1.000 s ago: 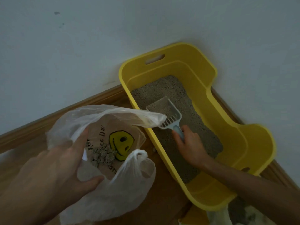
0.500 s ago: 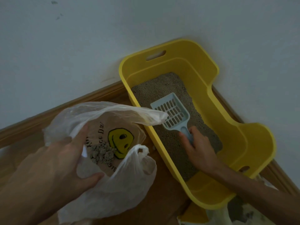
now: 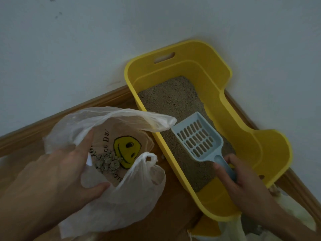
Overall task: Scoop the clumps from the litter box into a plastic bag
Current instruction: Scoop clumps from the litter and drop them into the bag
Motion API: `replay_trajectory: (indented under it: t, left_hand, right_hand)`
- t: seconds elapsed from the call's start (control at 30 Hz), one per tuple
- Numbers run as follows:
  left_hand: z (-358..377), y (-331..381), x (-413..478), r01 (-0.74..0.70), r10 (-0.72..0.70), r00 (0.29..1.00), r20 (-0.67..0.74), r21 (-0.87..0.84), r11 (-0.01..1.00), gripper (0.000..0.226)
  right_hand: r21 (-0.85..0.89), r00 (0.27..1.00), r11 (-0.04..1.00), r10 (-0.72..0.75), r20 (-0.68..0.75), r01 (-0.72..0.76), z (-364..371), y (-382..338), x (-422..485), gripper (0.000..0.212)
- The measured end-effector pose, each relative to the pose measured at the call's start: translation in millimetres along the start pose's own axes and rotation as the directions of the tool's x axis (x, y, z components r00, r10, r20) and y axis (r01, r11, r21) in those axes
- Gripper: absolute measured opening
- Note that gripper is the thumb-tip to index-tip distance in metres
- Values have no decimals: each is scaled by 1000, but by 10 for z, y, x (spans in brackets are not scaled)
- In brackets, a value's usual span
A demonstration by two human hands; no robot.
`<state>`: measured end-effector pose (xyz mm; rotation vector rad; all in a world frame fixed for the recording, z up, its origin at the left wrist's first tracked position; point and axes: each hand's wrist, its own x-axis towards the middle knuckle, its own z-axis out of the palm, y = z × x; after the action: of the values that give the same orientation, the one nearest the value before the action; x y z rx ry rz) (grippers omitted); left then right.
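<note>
Head view is showing a yellow litter box (image 3: 246, 145) sitting on a wooden floor (image 3: 173, 214) in the corner where two pale walls (image 3: 86, 49) are meeting, with a wooden skirting board (image 3: 60, 119) running behind it. Grey-brown litter (image 3: 173, 101) is filling most of the box, leaving bare yellow bottom at its near end. A blue slotted scoop (image 3: 198, 138) is lying tilted over the litter, its pan looking nearly empty. The right hand (image 3: 243, 185) is curling its fingers around the scoop's handle. Just left of the box, a thin plastic bag (image 3: 121, 197) printed with a yellow smiley is resting on the floor, its upper flap overlapping the box's left rim. The left hand (image 3: 57, 171) is pinching the bag's edge, holding the mouth open. A pile of grey clumps (image 3: 107, 160) is lying inside the bag. Some crumpled pale material (image 3: 234, 228) is lying at the box's near end.
</note>
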<state>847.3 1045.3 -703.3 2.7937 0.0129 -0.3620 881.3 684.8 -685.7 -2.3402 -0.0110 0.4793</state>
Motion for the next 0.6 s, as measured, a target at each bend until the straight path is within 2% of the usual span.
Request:
replay_trajectory:
  t: [0.17, 0.33, 0.43, 0.6]
  left_hand:
    - [-23, 14, 4, -7, 6, 1000, 12, 49, 999, 111]
    - [-53, -2, -33, 8, -10, 998, 55, 39, 999, 117]
    - [-65, -11, -51, 14, -17, 998, 59, 48, 999, 124]
    - [-122, -66, -114, 10, -12, 999, 37, 37, 999, 123]
  right_hand:
    - [22, 999, 1000, 17, 41, -18, -61, -64, -219, 32]
    - [-14, 995, 1000, -3, 97, 4, -85, -109, -275, 63]
    - [-58, 986, 997, -38, 160, 48, -61, -187, -253, 64]
    - [-118, 968, 983, -112, 227, 141, -17, -369, -206, 63]
